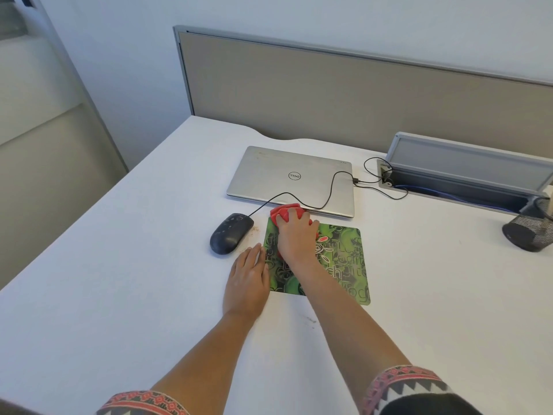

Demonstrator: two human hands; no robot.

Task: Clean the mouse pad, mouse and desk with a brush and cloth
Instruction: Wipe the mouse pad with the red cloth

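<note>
A green patterned mouse pad (341, 259) lies on the white desk (119, 265) in front of me. My right hand (294, 235) grips a bunched red cloth (285, 212) at the pad's far left corner. My left hand (247, 280) lies flat with straight fingers on the desk, touching the pad's left edge. A black wired mouse (230, 233) sits on the desk just left of the pad, with light crumbs (254, 230) scattered beside it. No brush is in view.
A shut silver laptop (290, 178) lies behind the pad, with the mouse cable (332, 187) running across its lid to a cable tray (460, 181) at the right. A black mesh cup (529, 232) stands far right. A partition panel (329, 94) backs the desk.
</note>
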